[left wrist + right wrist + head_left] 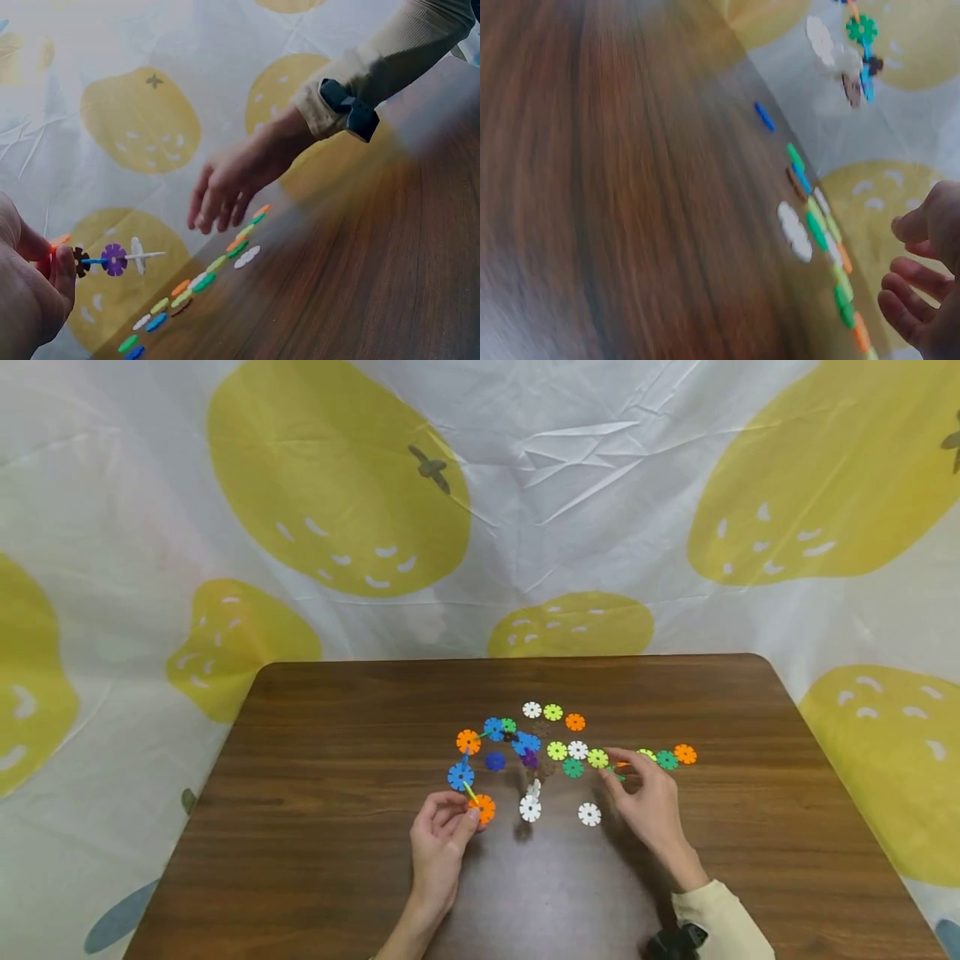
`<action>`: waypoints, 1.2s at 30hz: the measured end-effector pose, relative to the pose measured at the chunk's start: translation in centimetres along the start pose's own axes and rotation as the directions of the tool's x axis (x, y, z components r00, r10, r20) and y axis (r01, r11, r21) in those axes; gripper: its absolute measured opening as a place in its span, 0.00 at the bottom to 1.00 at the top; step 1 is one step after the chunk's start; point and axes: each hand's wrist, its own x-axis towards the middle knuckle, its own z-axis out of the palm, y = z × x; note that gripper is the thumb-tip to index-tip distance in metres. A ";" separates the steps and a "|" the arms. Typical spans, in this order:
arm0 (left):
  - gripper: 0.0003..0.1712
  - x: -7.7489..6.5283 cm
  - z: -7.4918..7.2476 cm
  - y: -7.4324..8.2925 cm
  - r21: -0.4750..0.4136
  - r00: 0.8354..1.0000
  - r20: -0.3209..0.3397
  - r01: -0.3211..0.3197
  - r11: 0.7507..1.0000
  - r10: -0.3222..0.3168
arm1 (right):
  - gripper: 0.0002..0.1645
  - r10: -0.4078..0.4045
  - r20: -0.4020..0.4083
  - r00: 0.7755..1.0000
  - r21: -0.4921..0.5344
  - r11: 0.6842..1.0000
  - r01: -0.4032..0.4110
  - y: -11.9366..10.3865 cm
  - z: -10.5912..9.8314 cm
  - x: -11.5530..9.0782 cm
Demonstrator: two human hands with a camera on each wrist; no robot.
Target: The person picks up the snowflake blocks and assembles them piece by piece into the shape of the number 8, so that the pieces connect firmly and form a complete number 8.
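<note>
My left hand (438, 843) pinches an orange notched building disc (486, 810), the end piece of a curved chain of interlocked discs held above the table. Along that chain come a blue disc (461, 776), another orange disc (468, 742), a purple disc (114, 259) and, at the far end, a white disc (530, 808). My right hand (651, 802) hovers over the loose discs, nearest to a yellow-green disc (597, 758) in the head view. In the right wrist view its fingers (907, 300) are apart, with nothing between them.
Loose discs in several colours lie on the brown table (322, 827), including a dark blue disc (495, 762), a white disc (589, 814) and an orange disc (686, 754). A fruit-print curtain (480, 527) hangs behind the table's far edge.
</note>
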 end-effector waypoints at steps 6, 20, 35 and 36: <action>0.18 0.0 -0.1 -0.1 -0.008 1.000 0.003 0.016 1.000 -0.015 | 0.19 0.065 0.050 0.997 -0.072 0.995 -0.061 1.5 0.1 -0.1; 0.20 0.2 -0.1 -0.3 -0.031 1.000 0.021 0.013 0.999 -0.012 | 0.16 0.164 0.149 0.975 -0.193 0.972 -0.134 1.9 0.0 0.0; 0.18 0.4 -0.1 -0.1 -0.038 1.000 0.016 0.019 0.999 -0.018 | 0.14 0.182 0.196 0.964 -0.157 0.976 -0.152 1.0 -0.7 -0.7; 0.18 0.4 -0.1 -0.1 -0.039 1.000 0.017 0.018 0.999 -0.017 | 0.14 0.177 0.188 0.966 -0.143 0.978 -0.152 0.8 -0.7 -0.7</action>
